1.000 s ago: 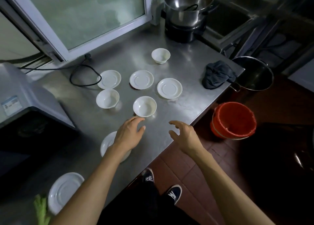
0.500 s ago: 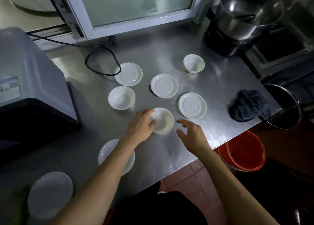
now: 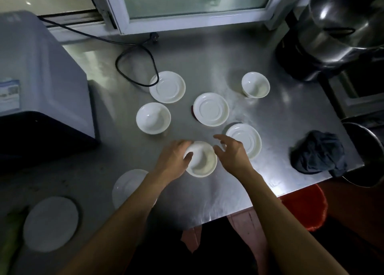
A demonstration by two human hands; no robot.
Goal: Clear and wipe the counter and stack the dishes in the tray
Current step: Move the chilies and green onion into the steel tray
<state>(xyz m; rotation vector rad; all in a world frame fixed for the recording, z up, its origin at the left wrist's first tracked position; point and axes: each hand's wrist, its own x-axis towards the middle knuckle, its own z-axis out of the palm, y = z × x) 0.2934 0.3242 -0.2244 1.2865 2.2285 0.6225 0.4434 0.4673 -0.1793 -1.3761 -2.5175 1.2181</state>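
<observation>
Gripping the near bowl [image 3: 202, 162] at its left rim, my left hand [image 3: 174, 160] curls fingers over the far edge and thumb inside, low in the middle of the frame. My right hand [image 3: 232, 155] hovers just right of that bowl with fingers spread and loosely bent, holding nothing, partly over a saucer [image 3: 245, 142]. Above them on the steel counter [image 3: 207, 52] lie a middle saucer [image 3: 211, 109], a far saucer [image 3: 167, 87], a second bowl [image 3: 153, 118] to the left and a third bowl [image 3: 255, 84] at upper right. Under my left forearm sits another saucer [image 3: 126, 186]; a plate [image 3: 51, 223] lies at lower left. A dark cloth [image 3: 318, 153] rests at the counter's right edge.
</observation>
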